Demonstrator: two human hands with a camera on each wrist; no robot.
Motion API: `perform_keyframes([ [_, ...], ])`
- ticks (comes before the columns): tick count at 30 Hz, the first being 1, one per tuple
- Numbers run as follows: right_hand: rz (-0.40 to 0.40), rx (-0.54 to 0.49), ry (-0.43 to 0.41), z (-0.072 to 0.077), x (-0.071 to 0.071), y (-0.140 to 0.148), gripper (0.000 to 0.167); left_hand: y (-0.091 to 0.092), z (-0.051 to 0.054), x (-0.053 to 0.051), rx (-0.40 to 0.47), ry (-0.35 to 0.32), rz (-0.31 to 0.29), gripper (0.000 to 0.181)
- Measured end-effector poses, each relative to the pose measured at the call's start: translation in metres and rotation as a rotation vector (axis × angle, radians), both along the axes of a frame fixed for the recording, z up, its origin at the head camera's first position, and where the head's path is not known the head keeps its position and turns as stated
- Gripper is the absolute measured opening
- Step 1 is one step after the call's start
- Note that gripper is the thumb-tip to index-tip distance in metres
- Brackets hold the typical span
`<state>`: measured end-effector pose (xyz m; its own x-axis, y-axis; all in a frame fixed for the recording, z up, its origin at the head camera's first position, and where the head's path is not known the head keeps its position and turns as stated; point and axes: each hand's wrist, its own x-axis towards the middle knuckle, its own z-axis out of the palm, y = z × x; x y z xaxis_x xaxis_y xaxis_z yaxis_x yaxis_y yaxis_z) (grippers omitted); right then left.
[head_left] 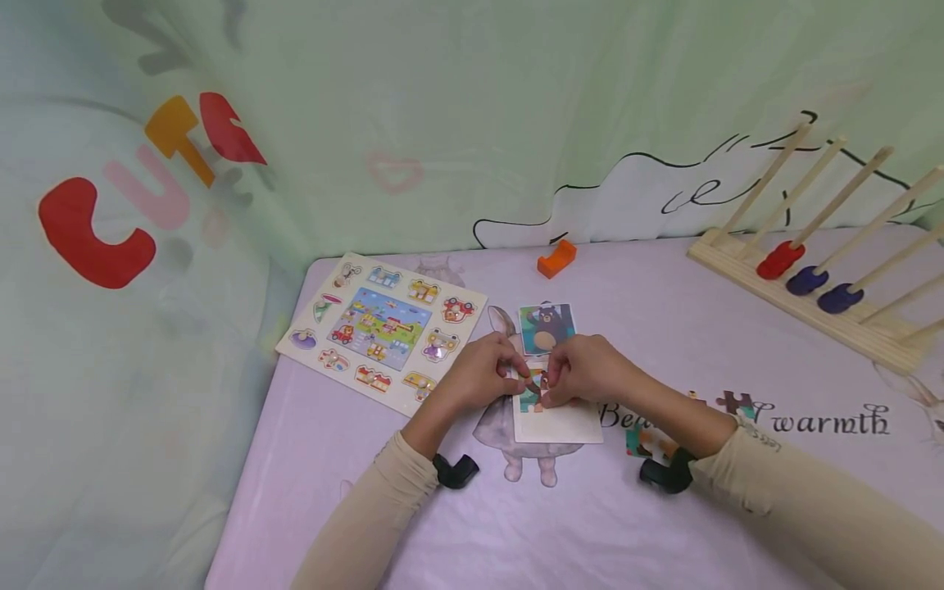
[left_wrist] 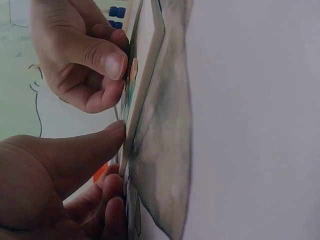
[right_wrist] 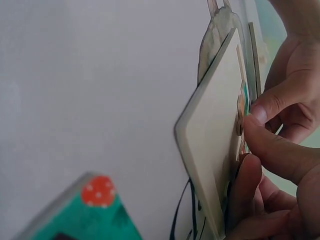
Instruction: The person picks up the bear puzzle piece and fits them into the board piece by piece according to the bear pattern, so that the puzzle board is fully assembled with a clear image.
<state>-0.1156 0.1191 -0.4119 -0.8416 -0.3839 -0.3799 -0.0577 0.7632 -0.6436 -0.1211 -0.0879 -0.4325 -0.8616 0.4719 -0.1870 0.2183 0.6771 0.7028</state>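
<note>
Beige fabric sleeves (head_left: pixel 804 500): nearest us, reaching in from the near side of the cream rectangular puzzle tray (head_left: pixel 558 428).
Right hand (head_left: pixel 590 373): we see thumb and fingertips pinching a small brown printed puzzle piece (head_left: pixel 544 380) at the tray's far part.
Left hand (head_left: pixel 479 377): thumb and bent fingers grip the tray's left edge.
Tray position: under both hands, bare part toward us; hands cover its far edge, so we cannot tell its long axis.
Loose multicoloured puzzle pieces (head_left: pixel 735 403): right of the tray, nearer the right hand.
Flat bear card (head_left: pixel 547 329): just beyond the tray.
Orange notched block (head_left: pixel 556 260): farther beyond the tray.
</note>
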Motion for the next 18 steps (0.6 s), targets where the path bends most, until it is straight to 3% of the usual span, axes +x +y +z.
perform_keyframes([
  [7,0.015,0.036,0.054,-0.0059,0.0003,-0.001,0.028,0.0007,0.0013,0.0,0.009,0.009,-0.004,0.006],
  [18,0.013,0.057,0.058,-0.005,0.001,-0.003,0.028,0.0027,0.0024,0.0016,-0.01,0.027,-0.008,0.007],
])
